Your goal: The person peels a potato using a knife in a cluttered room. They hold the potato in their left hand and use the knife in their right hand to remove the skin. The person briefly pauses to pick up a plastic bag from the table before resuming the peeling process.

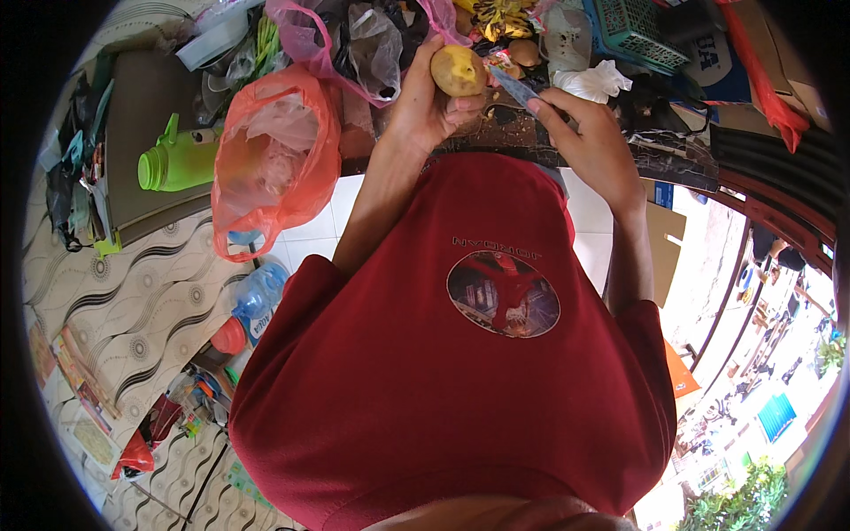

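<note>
A potato (458,71) rests in my left hand (425,109), fingers curled beneath it. Part of its skin is gone, baring a yellow patch with a dark spot on the upper side. My right hand (588,136) grips a knife (510,86) by its handle, which the fingers mostly cover. The blade points up and left, its tip a short way right of the potato and apart from it. Below both hands runs the edge of a dark, worn table (491,136) with small scraps on it.
An orange plastic bag (279,166) hangs at the table's left, beside a green bottle (179,159). A pink bag (319,40), bananas (501,20), a brown round item (524,52), a knotted white bag (593,81) and a teal basket (641,36) crowd the far side.
</note>
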### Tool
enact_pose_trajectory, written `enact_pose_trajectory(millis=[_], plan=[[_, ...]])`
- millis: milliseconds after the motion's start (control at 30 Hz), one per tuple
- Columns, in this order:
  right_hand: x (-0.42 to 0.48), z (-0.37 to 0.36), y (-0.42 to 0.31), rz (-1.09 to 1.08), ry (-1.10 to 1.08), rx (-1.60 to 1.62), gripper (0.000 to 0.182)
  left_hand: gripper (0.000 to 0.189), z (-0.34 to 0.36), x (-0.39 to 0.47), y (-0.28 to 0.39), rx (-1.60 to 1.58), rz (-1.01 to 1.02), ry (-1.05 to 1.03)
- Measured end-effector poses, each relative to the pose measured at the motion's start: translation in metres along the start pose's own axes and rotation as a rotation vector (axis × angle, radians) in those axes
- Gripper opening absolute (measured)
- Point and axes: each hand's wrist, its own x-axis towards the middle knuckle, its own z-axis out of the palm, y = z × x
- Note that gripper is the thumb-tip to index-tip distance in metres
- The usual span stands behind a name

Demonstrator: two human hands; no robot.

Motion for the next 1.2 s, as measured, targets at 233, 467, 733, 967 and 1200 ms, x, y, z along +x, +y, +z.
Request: enact_pose_trajectory(millis=[233, 467, 733, 967, 1200], plan=[[-0.002, 0.004, 0.007, -0.049, 0.047, 0.060, 0.029, 0.057, 0.001, 0.000, 0.001, -0.083, -0.081, -0.052], [-0.003, 0.003, 0.003, -0.030, 0.025, 0.071, 0.028, 0.053, -0.007, 0.003, -0.001, -0.045, -0.064, -0.162], [-0.002, 0.006, 0.011, -0.022, 0.012, 0.058, 0.030, 0.050, 0.007, -0.002, -0.001, -0.029, -0.022, -0.062], [-0.001, 0.005, 0.011, -0.017, 0.044, 0.021, 0.031, 0.059, -0.001, 0.003, 0.000, -0.028, -0.081, -0.122], [-0.004, 0.006, 0.007, 0.020, 0.113, -0.056, 0.029, 0.069, -0.004, 0.007, 0.000, -0.062, -0.065, -0.118]])
